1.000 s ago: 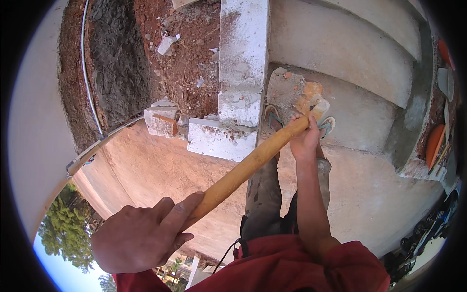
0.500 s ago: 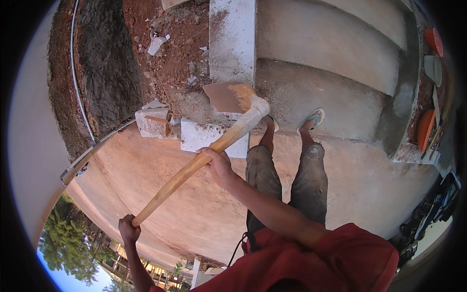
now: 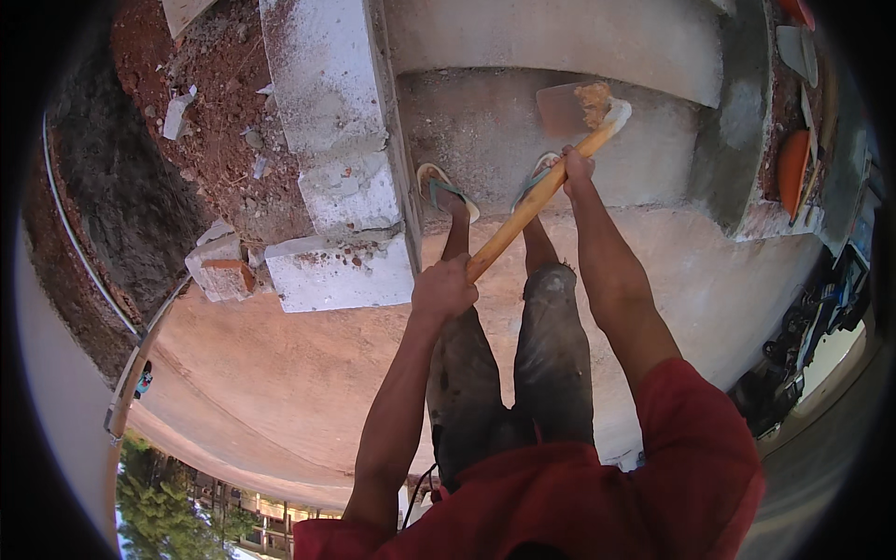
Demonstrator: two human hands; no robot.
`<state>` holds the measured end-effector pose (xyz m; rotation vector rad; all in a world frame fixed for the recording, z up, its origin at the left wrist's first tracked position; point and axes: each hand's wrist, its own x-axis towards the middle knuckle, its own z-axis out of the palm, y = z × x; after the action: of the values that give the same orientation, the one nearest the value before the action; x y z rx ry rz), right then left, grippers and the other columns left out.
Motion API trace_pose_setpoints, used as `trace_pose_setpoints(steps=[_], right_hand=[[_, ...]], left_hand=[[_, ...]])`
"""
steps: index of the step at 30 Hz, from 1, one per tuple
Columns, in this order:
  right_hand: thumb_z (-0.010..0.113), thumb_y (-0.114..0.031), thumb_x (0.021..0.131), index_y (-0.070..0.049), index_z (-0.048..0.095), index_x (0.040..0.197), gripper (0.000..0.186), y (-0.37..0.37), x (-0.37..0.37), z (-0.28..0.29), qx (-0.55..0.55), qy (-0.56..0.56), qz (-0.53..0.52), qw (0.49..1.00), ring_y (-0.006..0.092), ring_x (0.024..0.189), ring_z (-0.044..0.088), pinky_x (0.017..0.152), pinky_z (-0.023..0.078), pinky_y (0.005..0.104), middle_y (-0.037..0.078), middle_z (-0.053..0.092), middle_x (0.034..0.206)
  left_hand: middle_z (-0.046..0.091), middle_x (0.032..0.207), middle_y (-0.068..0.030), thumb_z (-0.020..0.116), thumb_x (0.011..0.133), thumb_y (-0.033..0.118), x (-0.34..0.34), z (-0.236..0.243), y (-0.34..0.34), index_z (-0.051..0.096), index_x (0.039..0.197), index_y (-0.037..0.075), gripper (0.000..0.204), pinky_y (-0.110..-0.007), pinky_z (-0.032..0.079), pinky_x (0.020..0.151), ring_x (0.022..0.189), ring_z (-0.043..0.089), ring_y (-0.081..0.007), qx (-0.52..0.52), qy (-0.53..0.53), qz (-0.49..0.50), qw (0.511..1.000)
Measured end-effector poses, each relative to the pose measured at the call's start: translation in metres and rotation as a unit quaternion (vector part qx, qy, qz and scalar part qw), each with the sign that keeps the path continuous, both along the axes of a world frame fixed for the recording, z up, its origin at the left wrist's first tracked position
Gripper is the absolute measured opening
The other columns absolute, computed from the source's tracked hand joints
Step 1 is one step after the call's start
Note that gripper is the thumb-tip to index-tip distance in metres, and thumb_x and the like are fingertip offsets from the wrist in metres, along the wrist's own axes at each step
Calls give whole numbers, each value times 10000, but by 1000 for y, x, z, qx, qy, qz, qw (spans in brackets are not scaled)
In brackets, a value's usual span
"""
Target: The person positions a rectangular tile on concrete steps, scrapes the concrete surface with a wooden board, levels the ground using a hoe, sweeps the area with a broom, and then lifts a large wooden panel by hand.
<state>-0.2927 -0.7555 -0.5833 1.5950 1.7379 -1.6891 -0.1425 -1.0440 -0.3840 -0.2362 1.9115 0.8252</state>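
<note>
A hoe (image 3: 519,217) with a pale wooden handle is held slantwise in front of my legs. Around the butt end of the handle my left hand (image 3: 444,287) is closed. My right hand (image 3: 579,172) grips farther up, close below the head. The broad metal blade (image 3: 562,110) carries caked tan soil and a whitish collar, and appears above the concrete step (image 3: 644,163). Whether the blade touches the step I cannot tell. Just below it is my sandalled right foot (image 3: 541,174); my left foot (image 3: 448,191) stands beside the white low wall.
White-painted blocks (image 3: 341,271) edge the steps on the left, with red soil (image 3: 219,131) and rubble beyond. Dark wet mud (image 3: 121,159) lies farther left, crossed by a thin pipe (image 3: 79,243). Orange basins (image 3: 793,173) stand on the right ledge. Parked motorbikes (image 3: 793,345) are at lower right.
The hoe has swung rightward from the white blocks to above the step. My left hand has come in before my legs, and my right arm now reaches forward. The view has shifted right.
</note>
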Motion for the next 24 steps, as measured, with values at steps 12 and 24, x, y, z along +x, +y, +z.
trace_pose_setpoints(steps=[12, 24], right_hand=[[517, -93, 927, 9, 346, 1191, 330, -153, 54, -26, -75, -95, -97, 988, 241, 558, 548, 500, 513, 379, 142, 508, 775], [527, -110, 941, -36, 481, 1028, 124, -255, 93, -36, -203, -169, -98, 959, 220, 575, 546, 541, 541, 390, 100, 485, 734]], left_hand=[[699, 1033, -179, 647, 719, 205, -30, -15, -94, 660, 1069, 93, 368, -464, 507, 858, 981, 657, -372, -62, -109, -31, 992], [709, 927, -171, 649, 760, 192, -26, 52, -145, 631, 1078, 79, 339, -475, 523, 823, 908, 677, -369, -181, -130, -37, 974]])
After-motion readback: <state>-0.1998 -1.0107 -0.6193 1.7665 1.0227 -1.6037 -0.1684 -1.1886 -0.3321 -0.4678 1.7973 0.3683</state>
